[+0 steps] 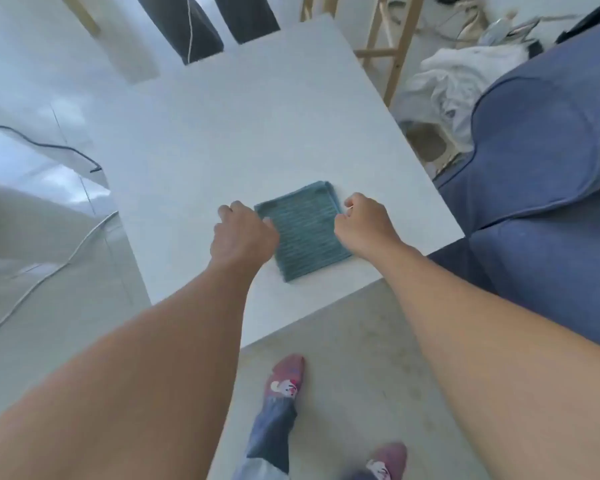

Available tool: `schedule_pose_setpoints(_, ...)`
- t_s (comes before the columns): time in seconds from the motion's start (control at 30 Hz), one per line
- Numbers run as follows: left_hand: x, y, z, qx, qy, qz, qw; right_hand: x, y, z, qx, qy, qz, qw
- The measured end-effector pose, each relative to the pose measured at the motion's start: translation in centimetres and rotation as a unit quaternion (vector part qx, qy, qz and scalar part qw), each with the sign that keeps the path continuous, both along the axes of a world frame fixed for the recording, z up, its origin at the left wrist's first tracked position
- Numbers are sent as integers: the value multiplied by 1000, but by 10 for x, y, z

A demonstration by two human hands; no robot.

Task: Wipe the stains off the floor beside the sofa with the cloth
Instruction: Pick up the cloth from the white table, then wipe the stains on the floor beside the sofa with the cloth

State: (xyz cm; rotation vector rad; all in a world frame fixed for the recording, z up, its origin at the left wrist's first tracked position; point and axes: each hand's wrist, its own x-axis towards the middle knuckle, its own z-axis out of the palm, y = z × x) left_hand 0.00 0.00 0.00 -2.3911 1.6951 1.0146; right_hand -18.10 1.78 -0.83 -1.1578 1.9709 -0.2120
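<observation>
A folded teal ribbed cloth (pixel 305 230) lies flat on the white table (pixel 222 133), near its front right corner. My left hand (pixel 243 233) rests at the cloth's left edge with its fingers curled and touching it. At the cloth's right edge sits my right hand (pixel 364 226), fingers curled against that side. Whether either hand pinches the fabric cannot be told. The blue sofa (pixel 541 188) stands to the right of the table. Grey floor (pixel 361 358) shows below the table's front edge, beside the sofa.
My feet in pink socks (pixel 286 377) stand on the floor by the table's front edge. A wooden frame (pixel 392 53) and a heap of white fabric (pixel 454 81) sit behind the sofa. Cables (pixel 49 147) run over the floor at left. Dark chair backs (pixel 187 26) stand beyond the table.
</observation>
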Motion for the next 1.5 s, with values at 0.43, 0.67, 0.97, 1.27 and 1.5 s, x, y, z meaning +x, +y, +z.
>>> schedule_pose_setpoints(0.43, -21, -14, -41, -84, 138, 59, 985, 11, -30, -39, -106, 6, -62, 992)
schedule_pose_setpoints(0.67, -100, -3, -31, -105, 243, -86, 960, -73, 26, -35, -142, -75, -200, 967)
schedule_pose_setpoints(0.97, -264, 113, -56, -89, 276, -332, 898, -213, 195, -52, -210, -68, -289, 932)
schedule_pose_setpoints(1.27, -341, 298, -180, 104, 221, -505, 828, -270, 424, -171, -57, -37, -343, 937)
schedule_pose_setpoints(1.5, -368, 413, -349, 183, 197, -636, 724, -241, 560, -337, -22, 4, -470, 883)
